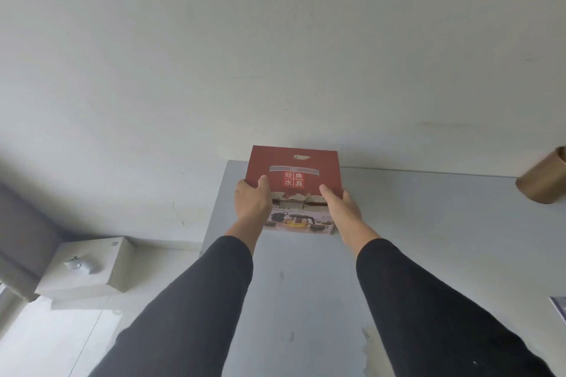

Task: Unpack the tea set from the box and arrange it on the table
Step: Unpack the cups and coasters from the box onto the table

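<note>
A red tea set box (pixel 303 167) stands at the far left of the grey table (pixel 428 239), close to the white wall. Its front face shows a picture of a teapot and cups, and its red top flap bears white characters. My left hand (pixel 251 197) grips the box's left side with the thumb on the flap. My right hand (pixel 340 205) grips the right side in the same way. Both arms wear black sleeves. The contents of the box are hidden.
A brass-coloured cylinder (pixel 543 177) stands at the table's far right edge. A white cabinet (pixel 88 266) with a small pale object on top sits low to the left of the table. A paper corner (pixel 559 306) shows at the right edge.
</note>
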